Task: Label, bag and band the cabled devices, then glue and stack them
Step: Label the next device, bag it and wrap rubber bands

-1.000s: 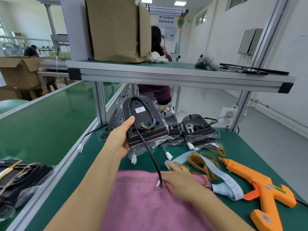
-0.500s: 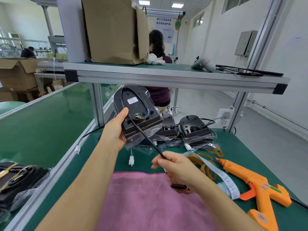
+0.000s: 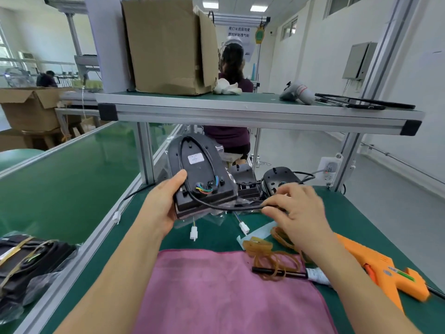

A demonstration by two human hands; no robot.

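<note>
**Head view.** The left hand holds a black device raised above the green worktop, its face tilted toward the camera. The grip is clamped on the device's lower left edge, with the thumb on top. A white label sits on the device's face. The black cable leaves the device's lower end and runs rightward to the right hand, whose grip is pinched together on it. Clear bag film hangs beneath the device. More devices lie behind on the worktop. Rubber bands, a pen and an orange glue gun lie at the right of the pink cloth.
</note>
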